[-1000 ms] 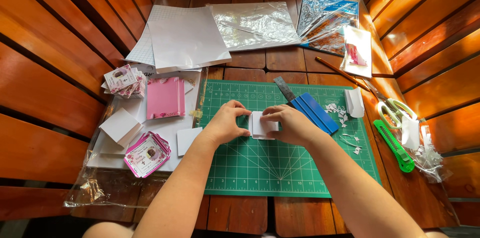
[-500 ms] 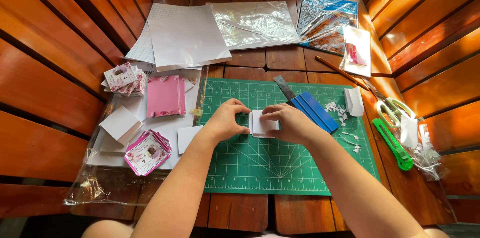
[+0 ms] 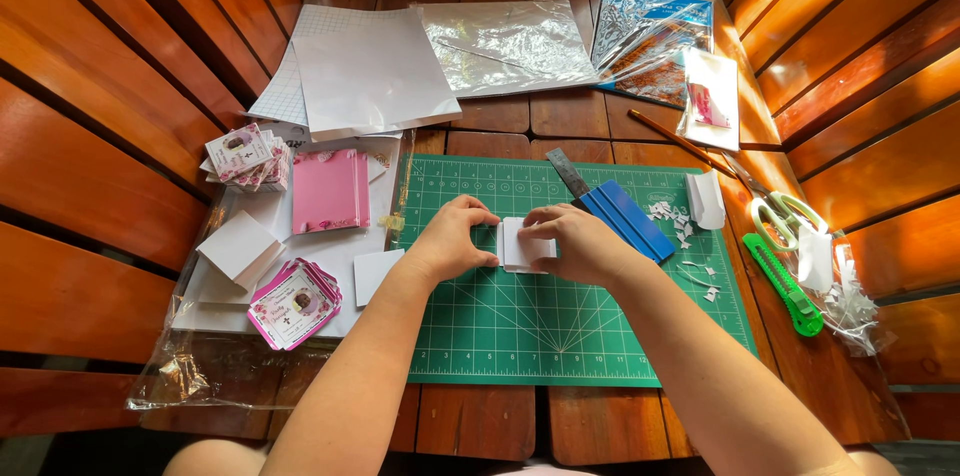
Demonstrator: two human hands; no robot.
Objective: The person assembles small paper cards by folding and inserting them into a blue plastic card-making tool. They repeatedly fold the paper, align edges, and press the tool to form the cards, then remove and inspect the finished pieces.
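— While both hands sit over the middle of the green cutting mat (image 3: 560,336), what are they actually on?

— A small folded piece of white card (image 3: 522,246). The left hand (image 3: 450,241) pinches its left edge between thumb and fingertips, and the right hand (image 3: 580,241) clamps the right side, fingers curled over the top. The card lies on the mat, between the two hands, pressed flat.

— Anything different from a second ago?

— Hardly. The card sits on the same patch of the mat and both hands have kept their hold. The fingers look closed in a touch tighter on the edges, so I'd judge a fold or crease is being pressed in, not a new piece started.

— And around them?

— Just right of the right hand lies a blue squeegee-like tool (image 3: 625,221) with a metal ruler (image 3: 567,174) beside it, then white paper scraps (image 3: 675,221). Further right, off the mat, are a green utility knife (image 3: 785,286) and scissors (image 3: 785,216). To the left sit a pink folder-like booklet (image 3: 328,191), two stacks of printed pink cards (image 3: 293,303), and blank white squares (image 3: 238,248). At the far side are white sheets (image 3: 370,71) and clear plastic sleeves (image 3: 510,46).
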